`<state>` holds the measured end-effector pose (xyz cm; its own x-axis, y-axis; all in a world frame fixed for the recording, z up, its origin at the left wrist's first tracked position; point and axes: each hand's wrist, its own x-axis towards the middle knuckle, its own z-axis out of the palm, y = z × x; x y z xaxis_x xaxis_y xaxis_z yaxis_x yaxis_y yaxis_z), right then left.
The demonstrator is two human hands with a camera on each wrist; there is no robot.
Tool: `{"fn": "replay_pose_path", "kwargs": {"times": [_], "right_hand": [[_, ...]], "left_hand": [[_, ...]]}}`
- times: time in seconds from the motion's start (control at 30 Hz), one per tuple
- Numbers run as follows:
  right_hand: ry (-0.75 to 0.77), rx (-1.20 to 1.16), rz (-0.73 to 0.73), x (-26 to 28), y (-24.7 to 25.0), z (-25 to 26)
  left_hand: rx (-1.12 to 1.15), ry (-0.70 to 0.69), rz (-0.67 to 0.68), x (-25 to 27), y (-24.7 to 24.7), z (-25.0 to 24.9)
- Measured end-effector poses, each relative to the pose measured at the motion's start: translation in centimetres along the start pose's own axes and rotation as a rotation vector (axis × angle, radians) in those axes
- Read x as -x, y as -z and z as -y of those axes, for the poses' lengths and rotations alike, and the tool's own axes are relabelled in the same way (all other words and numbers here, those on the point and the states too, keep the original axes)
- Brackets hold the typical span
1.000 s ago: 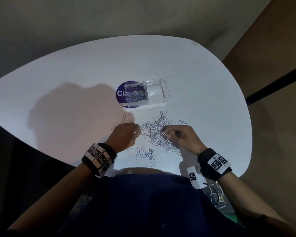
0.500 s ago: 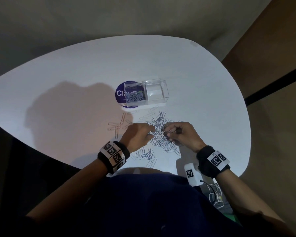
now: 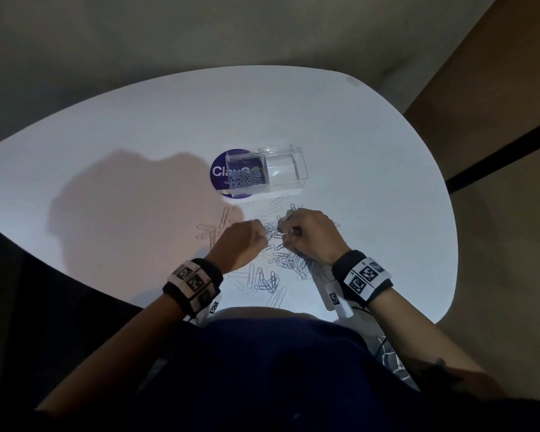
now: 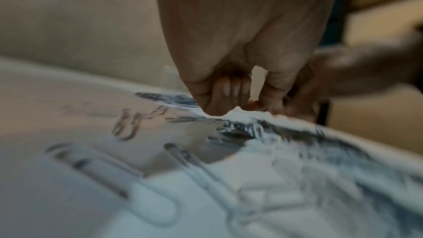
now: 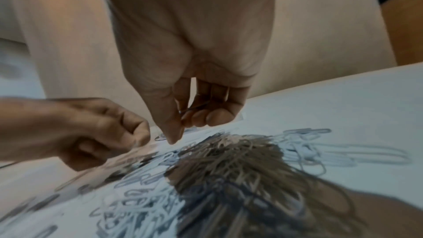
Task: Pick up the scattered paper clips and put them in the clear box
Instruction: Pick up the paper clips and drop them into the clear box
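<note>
Beneath and just behind both hands lies the heap of paper clips (image 3: 289, 260) on the white table (image 3: 371, 151). The right hand (image 3: 309, 235) has its fingers curled, pinching a clip or two against the thumb; the left hand (image 3: 242, 244) is curled too, but whether it holds any I cannot tell. Ahead of the right hand's knuckles, near and slightly left, the clear box (image 3: 267, 171) lies long axis crosswise, so the right hand looks nearer.

I see bare forearms; black wristbands (image 3: 360, 277) with white tags bearing black square codes on both wrists; a dark blue top (image 3: 262, 369) covers my operator's torso.
</note>
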<state>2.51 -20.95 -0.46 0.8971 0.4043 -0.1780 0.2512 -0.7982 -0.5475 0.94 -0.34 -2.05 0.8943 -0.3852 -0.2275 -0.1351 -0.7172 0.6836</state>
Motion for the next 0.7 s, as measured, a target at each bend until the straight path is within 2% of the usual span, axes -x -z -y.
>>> {"fn": "replay_pose_path", "kwargs": {"times": [0.17,0.23,0.3,0.43,0.57,0.6,0.7], "right_hand": [[0.036,0.136,0.053,-0.1,-1.5,0.8],[0.038,0.132,0.031,-0.2,-2.2,0.8],[0.025,0.106,0.043,-0.3,-2.5,0.8],[0.017,0.035,0.053,-0.1,-2.3,0.6],[-0.188,-0.414,-0.007,0.2,-0.8,-0.2],[-0.245,-0.544,-0.015,0.3,-0.4,-0.6],[-0.328,-0.900,-0.023,0.5,0.3,-1.6]], "left_hand": [[0.784,0.277,-0.019,0.6,2.2,0.6],[0.974,0.295,0.005,0.8,2.6,0.6],[1.064,0.313,0.033,0.8,2.8,0.5],[0.973,0.375,0.047,0.5,2.4,0.4],[0.873,0.436,-0.003,0.0,2.1,-0.4],[0.743,0.409,-0.008,-0.2,2.1,-0.7],[0.122,0.209,-0.035,-0.7,1.3,-1.5]]}}
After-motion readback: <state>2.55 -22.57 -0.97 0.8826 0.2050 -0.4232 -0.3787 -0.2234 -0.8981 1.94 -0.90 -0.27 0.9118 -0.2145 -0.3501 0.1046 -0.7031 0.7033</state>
